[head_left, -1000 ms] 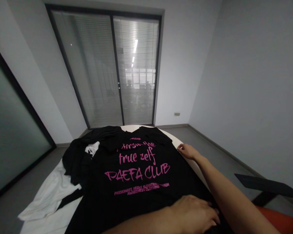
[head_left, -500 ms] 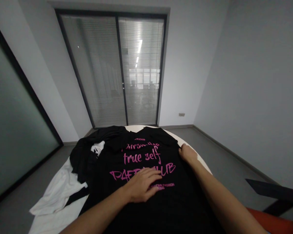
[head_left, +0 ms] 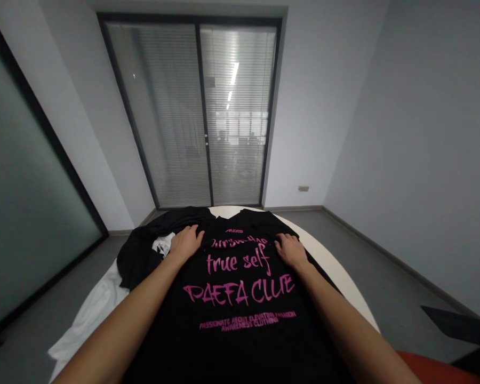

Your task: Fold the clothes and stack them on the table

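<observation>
A black T-shirt (head_left: 240, 314) with pink lettering lies spread face up on a round white table (head_left: 344, 277). My left hand (head_left: 186, 241) rests on the shirt's far left shoulder area, fingers curled onto the cloth. My right hand (head_left: 288, 249) presses on the far right shoulder area, fingers bent against the fabric. Both forearms stretch out over the shirt. Whether either hand pinches the cloth cannot be made out.
More black garments (head_left: 144, 250) and a white one (head_left: 92, 314) lie heaped on the table's left side. An orange seat (head_left: 444, 368) shows at the lower right. Behind the table are glass doors with blinds (head_left: 200, 117) and a grey floor.
My left hand slid from the shirt's near hem up over the lettering to the far left shoulder. My right hand moved inward from the shirt's right edge onto the right shoulder.
</observation>
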A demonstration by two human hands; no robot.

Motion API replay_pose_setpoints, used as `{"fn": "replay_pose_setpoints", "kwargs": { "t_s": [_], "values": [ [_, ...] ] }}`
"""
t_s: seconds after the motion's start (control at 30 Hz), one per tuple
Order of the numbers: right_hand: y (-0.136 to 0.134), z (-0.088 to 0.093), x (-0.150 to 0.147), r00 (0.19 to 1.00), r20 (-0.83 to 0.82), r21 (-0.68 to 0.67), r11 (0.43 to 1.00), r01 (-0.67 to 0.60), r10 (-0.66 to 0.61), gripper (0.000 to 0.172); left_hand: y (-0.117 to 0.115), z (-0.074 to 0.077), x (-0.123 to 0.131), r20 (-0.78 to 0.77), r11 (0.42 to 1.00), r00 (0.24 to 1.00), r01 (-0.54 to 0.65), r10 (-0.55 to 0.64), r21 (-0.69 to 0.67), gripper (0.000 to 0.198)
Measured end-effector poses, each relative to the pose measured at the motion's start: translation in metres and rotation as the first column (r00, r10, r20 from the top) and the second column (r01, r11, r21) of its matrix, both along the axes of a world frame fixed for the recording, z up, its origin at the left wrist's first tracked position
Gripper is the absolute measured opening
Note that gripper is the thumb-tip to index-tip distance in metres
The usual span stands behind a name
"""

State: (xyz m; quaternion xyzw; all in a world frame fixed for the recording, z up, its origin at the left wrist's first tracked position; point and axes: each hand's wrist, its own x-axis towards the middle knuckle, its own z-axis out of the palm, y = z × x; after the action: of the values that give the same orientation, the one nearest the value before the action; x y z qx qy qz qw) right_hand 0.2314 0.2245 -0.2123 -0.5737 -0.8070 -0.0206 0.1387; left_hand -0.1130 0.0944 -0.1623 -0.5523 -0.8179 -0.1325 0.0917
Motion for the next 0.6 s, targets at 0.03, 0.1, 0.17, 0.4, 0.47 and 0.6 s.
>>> {"fn": "replay_pose_setpoints", "kwargs": {
  "t_s": [0.03,0.1,0.17,0.4,0.47,0.6],
  "values": [
    [0.002,0.0,-0.002,1.0,-0.006,-0.016,1.0,0.017,-0.017,0.04,0.004,0.0,-0.002,0.009,1.0,1.0,-0.028,0.028,-0.007,0.045],
    [0.006,0.0,-0.006,0.997,-0.034,-0.033,0.998,0.061,-0.062,0.044,0.012,-0.002,-0.006,0.021,0.996,0.996,-0.083,0.084,-0.018,0.044],
    [0.01,-0.001,-0.01,0.992,-0.066,-0.054,0.993,0.103,-0.107,0.048,0.019,-0.004,-0.008,0.032,0.991,0.991,-0.127,0.128,-0.031,0.042],
    [0.019,-0.011,-0.009,0.972,-0.156,-0.018,0.984,0.175,-0.176,0.043,0.035,0.004,-0.014,0.1,0.988,0.984,-0.15,0.147,0.029,0.028],
    [0.021,-0.012,-0.005,0.971,-0.173,-0.041,0.987,0.158,-0.163,0.041,0.04,0.012,-0.019,0.15,0.976,0.971,-0.201,0.188,0.079,0.033],
    [0.024,-0.011,-0.002,0.971,-0.188,-0.043,0.989,0.142,-0.147,0.038,0.05,0.026,-0.039,0.314,0.915,0.89,-0.383,0.331,0.122,0.045]
  ]
}}
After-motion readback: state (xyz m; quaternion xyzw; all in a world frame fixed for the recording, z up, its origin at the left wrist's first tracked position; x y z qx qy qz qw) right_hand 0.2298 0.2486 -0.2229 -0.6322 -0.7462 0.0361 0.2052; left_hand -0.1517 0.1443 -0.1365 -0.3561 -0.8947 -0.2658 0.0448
